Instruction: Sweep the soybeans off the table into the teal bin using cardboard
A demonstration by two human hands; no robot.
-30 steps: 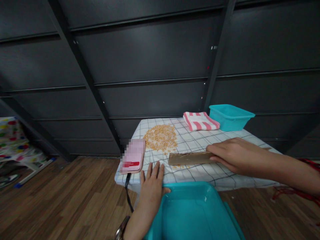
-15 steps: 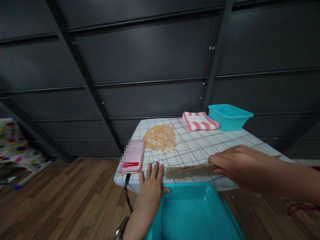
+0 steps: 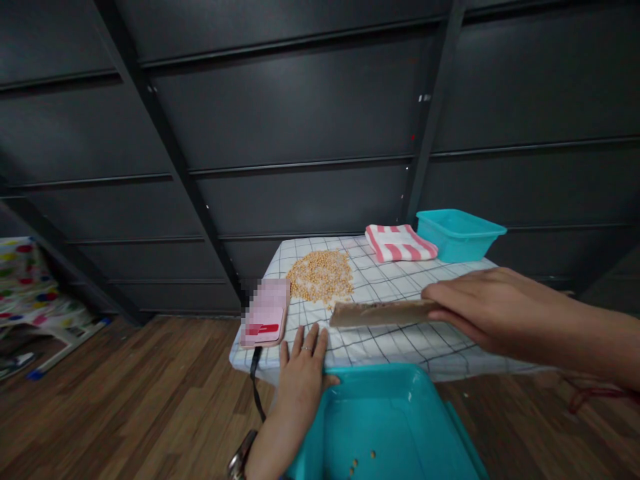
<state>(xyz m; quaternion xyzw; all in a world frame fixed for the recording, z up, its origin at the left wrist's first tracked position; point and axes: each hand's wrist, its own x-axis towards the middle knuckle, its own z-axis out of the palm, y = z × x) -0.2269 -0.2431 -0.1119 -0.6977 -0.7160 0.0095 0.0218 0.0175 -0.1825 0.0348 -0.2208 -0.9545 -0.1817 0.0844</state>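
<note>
Turquoise foreground tub (image 3: 390, 413), near end out of view

Passage between bean pile (image 3: 320, 275) and towel (image 3: 401, 243), phone (image 3: 269, 308) obstructing left side

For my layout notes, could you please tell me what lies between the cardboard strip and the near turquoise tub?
In the head view, only the checked tablecloth shows between the cardboard strip and the near turquoise tub.

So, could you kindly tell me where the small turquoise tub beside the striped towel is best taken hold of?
I'd probably take the small turquoise tub by its right rim, from the right: it stands upright, that rim juts outward, and the striped towel crowds its left side.
</note>
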